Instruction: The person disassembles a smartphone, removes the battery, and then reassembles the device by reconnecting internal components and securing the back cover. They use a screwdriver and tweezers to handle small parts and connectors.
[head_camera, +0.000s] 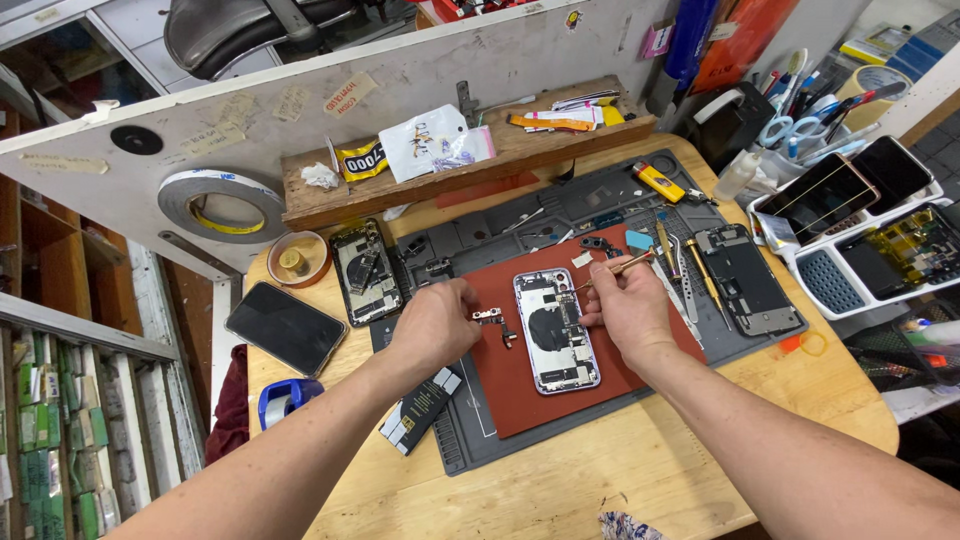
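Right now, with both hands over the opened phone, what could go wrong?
1. The small metal part pinched by the left hand could slip and get lost on the red mat.
2. The slim tool in the right hand might scratch the exposed internals of the opened phone.
3. Loose tweezers nearby could get knocked.

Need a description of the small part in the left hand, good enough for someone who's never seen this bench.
Start at the red mat in the middle of the wooden table; an opened phone lies on it. Just left of that phone, the left hand pinches a small metal bracket piece. Unlike the other loose parts, it is off the mat, at the fingertips.
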